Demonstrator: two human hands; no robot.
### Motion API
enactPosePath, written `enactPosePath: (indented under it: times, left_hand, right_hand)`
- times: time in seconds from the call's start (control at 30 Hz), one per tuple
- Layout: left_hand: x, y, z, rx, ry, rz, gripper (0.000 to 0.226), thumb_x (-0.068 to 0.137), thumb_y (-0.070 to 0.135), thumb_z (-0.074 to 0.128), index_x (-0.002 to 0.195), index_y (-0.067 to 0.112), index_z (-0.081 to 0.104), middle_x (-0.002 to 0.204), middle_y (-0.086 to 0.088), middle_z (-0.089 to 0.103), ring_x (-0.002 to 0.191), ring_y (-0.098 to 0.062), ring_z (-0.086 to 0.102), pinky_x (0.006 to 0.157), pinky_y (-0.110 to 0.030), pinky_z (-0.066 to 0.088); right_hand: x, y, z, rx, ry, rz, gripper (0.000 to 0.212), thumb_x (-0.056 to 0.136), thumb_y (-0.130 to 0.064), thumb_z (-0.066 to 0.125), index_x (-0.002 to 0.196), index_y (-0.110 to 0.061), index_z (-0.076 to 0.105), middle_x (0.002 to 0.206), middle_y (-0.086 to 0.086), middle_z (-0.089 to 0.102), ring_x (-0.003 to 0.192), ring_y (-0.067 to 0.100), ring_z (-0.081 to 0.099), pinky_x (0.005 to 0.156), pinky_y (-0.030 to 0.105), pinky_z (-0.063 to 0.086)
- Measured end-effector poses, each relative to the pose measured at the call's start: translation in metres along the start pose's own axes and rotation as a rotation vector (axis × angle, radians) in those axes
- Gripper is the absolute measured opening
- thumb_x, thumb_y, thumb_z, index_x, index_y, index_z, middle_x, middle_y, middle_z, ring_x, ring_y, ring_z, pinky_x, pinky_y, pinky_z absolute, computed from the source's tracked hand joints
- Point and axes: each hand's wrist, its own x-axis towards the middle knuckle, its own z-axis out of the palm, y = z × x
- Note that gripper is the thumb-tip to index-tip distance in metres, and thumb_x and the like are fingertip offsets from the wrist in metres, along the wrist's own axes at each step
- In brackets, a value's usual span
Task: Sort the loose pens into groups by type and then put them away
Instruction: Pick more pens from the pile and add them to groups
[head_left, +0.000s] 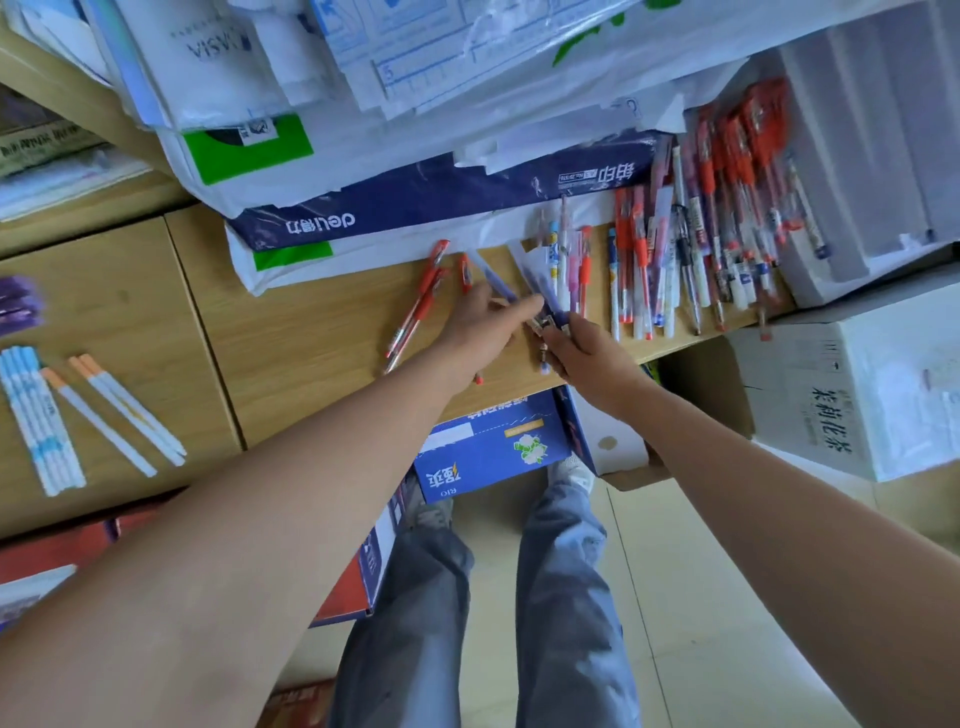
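the right hand (587, 358) is clamped round a bundle of blue pens (543, 286), which fans up and away from its fingers over the front part of the wooden worktop (311, 338). the left hand (480, 322) reaches across with its forefinger stretched out to touch that bundle. a single blue pen (491, 275) slants out from under its fingers, but i cannot tell whether the fingers pinch it or only lie over it. just left of this hand a few red pens (415, 312) lie loose on the wood. to the right a heap of mixed pens (701, 234), mostly red-capped, lies against stacked paper packs (415, 208). far left, well apart, lie white pens with blue caps (36, 415) and white pens with orange caps (114, 410), each kind together. a blue box (488, 452) sits below the worktop edge.
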Motion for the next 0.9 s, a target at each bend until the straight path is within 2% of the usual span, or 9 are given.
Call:
enactPosePath:
  times: [0.1,0.2,0.3,0.37,0.5,0.57,0.67,0.73,0.9]
  left_hand:
    - [0.003,0.012,0.026,-0.06,0.017,-0.048,0.031,0.084,0.044,0.068,0.092,0.016,0.058,0.081,0.003,0.059,0.072,-0.012,0.052,0.065,-0.025,0.04]
    - [0.009,0.024,0.057,-0.064,0.038,-0.127,0.02,0.087,0.024,0.064,0.096,0.007,0.058,0.079,-0.009,0.058,0.065,-0.021,0.05,0.056,-0.029,0.04]
    - [0.016,0.035,0.078,-0.072,0.104,-0.167,0.01,0.092,0.018,0.051,0.086,0.009,0.051,0.066,-0.007,0.051,0.053,-0.018,0.042,0.046,-0.019,0.034]
    - [0.023,0.039,0.085,-0.067,0.137,-0.164,0.015,0.096,0.017,0.046,0.084,0.008,0.049,0.073,-0.012,0.057,0.051,-0.018,0.045,0.041,-0.019,0.037]
    - [0.034,0.039,0.089,0.054,0.136,-0.105,0.017,0.097,0.018,0.045,0.081,0.014,0.048,0.086,-0.018,0.068,0.066,-0.026,0.058,0.06,-0.039,0.045]
    - [0.037,0.038,0.089,0.131,0.14,-0.076,0.015,0.097,0.019,0.044,0.086,0.01,0.05,0.08,-0.013,0.068,0.07,-0.027,0.058,0.062,-0.038,0.045]
    - [0.043,0.033,0.09,0.271,0.168,-0.05,0.027,0.099,0.024,0.042,0.099,0.0,0.055,0.081,-0.009,0.068,0.062,-0.02,0.058,0.059,-0.028,0.045]
    - [0.045,0.03,0.088,0.389,0.169,-0.022,0.027,0.1,0.025,0.04,0.097,0.003,0.057,0.083,-0.009,0.068,0.052,-0.007,0.055,0.049,-0.018,0.041]
    - [0.047,0.018,0.079,0.448,0.251,0.001,0.03,0.099,0.031,0.04,0.102,0.006,0.056,0.088,-0.015,0.067,0.058,-0.024,0.049,0.058,-0.034,0.041]
  right_hand:
    - [-0.006,0.003,-0.018,-0.23,-0.082,-0.048,0.02,0.102,-0.024,0.039,0.096,-0.009,0.05,0.067,-0.003,0.054,0.059,0.011,0.047,0.06,0.027,0.039]
    - [-0.011,0.01,-0.038,-0.353,-0.145,-0.087,0.024,0.102,-0.026,0.041,0.104,-0.005,0.05,0.069,-0.002,0.058,0.061,0.013,0.051,0.066,0.033,0.043]
    - [-0.015,0.016,-0.066,-0.252,-0.183,-0.061,0.022,0.1,-0.033,0.045,0.099,-0.012,0.054,0.07,0.0,0.064,0.065,0.019,0.061,0.068,0.037,0.049]
    - [-0.016,0.019,-0.087,-0.272,-0.112,-0.087,0.027,0.099,-0.039,0.044,0.094,-0.016,0.058,0.072,-0.002,0.066,0.067,0.018,0.065,0.065,0.034,0.052]
    - [0.005,0.033,-0.126,-0.448,0.331,-0.082,0.022,0.099,-0.028,0.046,0.102,-0.012,0.061,0.079,0.005,0.067,0.065,0.022,0.061,0.058,0.035,0.052]
    - [0.017,0.038,-0.139,-0.546,0.445,-0.001,0.02,0.096,-0.026,0.049,0.108,-0.012,0.058,0.081,0.007,0.066,0.065,0.023,0.057,0.055,0.029,0.044]
    - [0.029,0.043,-0.141,-0.668,0.401,0.089,0.028,0.095,-0.031,0.054,0.11,-0.008,0.055,0.085,0.011,0.064,0.066,0.024,0.053,0.056,0.029,0.04]
    - [0.035,0.046,-0.133,-0.71,0.367,0.083,0.03,0.094,-0.03,0.057,0.11,-0.004,0.053,0.086,0.013,0.065,0.067,0.025,0.054,0.055,0.029,0.039]
    - [0.045,0.04,-0.113,-0.635,0.329,0.02,0.041,0.092,-0.035,0.062,0.114,-0.003,0.047,0.088,0.014,0.062,0.073,0.029,0.06,0.057,0.036,0.049]
